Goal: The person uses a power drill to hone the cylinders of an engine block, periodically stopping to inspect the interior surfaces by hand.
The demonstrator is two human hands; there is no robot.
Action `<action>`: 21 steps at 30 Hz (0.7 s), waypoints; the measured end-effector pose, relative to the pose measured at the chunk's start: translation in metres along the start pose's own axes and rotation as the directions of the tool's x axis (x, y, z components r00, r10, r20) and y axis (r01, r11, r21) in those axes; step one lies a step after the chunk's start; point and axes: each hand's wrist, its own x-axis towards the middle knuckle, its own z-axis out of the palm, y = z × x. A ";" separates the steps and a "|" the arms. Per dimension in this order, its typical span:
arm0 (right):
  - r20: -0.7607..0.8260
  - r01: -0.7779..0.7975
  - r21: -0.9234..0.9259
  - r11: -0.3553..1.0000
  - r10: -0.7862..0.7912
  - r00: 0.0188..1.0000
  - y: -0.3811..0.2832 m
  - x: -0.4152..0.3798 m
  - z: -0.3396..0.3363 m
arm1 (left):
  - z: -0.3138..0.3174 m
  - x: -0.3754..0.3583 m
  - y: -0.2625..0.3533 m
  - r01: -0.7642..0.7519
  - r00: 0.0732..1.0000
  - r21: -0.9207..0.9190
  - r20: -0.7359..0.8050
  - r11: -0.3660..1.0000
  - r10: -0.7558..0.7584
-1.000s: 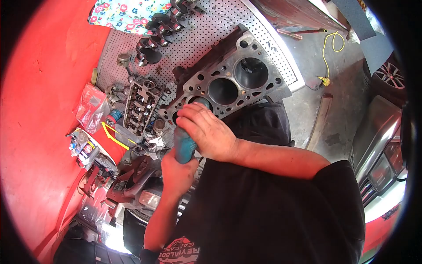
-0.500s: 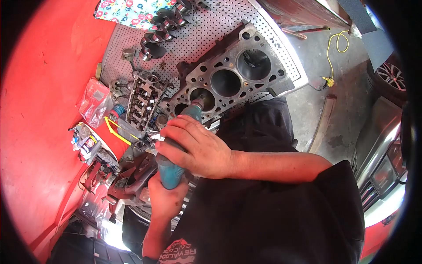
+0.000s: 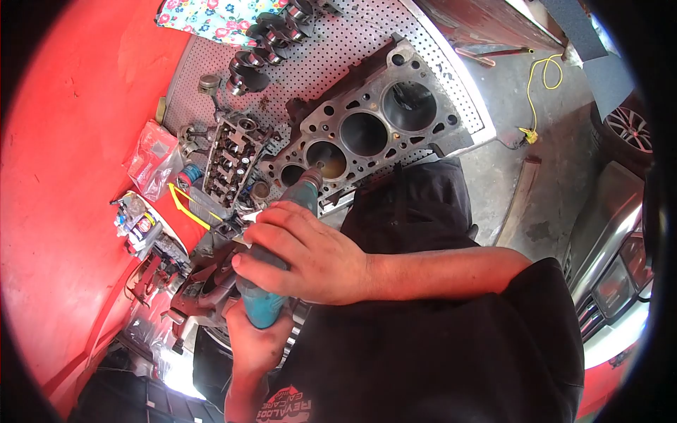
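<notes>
My right hand [image 3: 307, 257] is wrapped over the body of a teal power drill [image 3: 264, 303]. Below it, my left hand [image 3: 257, 342] grips the drill's rear end; its handle is hidden. The drill points up toward a grey engine block [image 3: 377, 92] with round cylinder bores. Its metal chuck [image 3: 313, 177] is at the lower edge of the second bore from the left, and a thin shaft reaches over the opening. Whether the shaft touches the bore wall cannot be made out.
A cylinder head [image 3: 231, 158], a piston [image 3: 209, 84] and a crankshaft [image 3: 271, 35] lie on the perforated metal bench [image 3: 201, 60]. Floral cloth [image 3: 204, 17] is at the back. A yellow cord [image 3: 530, 92] lies on the floor at right, near a car [image 3: 620, 268].
Both hands and the drill have shifted down and slightly left. The chuck has drawn back from over the bore to its lower edge.
</notes>
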 end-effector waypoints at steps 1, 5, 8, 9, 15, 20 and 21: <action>0.001 0.000 0.002 1.000 0.000 1.000 -0.001 0.001 -0.001 | 0.001 -0.002 0.003 -0.009 1.000 -0.010 -0.015 1.000 0.009; -0.010 -0.015 -0.016 1.000 0.015 1.000 0.000 0.001 0.000 | 0.000 0.003 0.002 -0.045 0.999 0.011 -0.003 0.999 0.045; 0.001 -0.046 -0.012 0.999 0.046 0.999 0.008 -0.004 0.001 | -0.003 0.012 -0.005 0.007 0.999 0.078 0.049 0.997 -0.011; 0.011 -0.059 -0.006 0.998 0.059 0.998 0.011 -0.006 0.002 | 0.002 0.016 -0.005 0.012 0.999 0.081 0.047 0.997 -0.016; 0.013 -0.065 -0.004 0.998 0.065 0.998 0.031 -0.015 0.000 | 0.015 0.033 -0.014 0.030 0.997 0.091 0.069 0.995 -0.036; 0.024 -0.056 0.024 0.998 0.056 0.998 0.045 -0.020 0.000 | 0.027 0.047 -0.017 0.063 0.995 0.128 0.074 0.990 -0.072; 0.023 -0.059 0.026 0.998 0.059 0.998 0.048 -0.021 0.001 | 0.030 0.051 -0.018 0.064 0.995 0.132 0.066 0.989 -0.073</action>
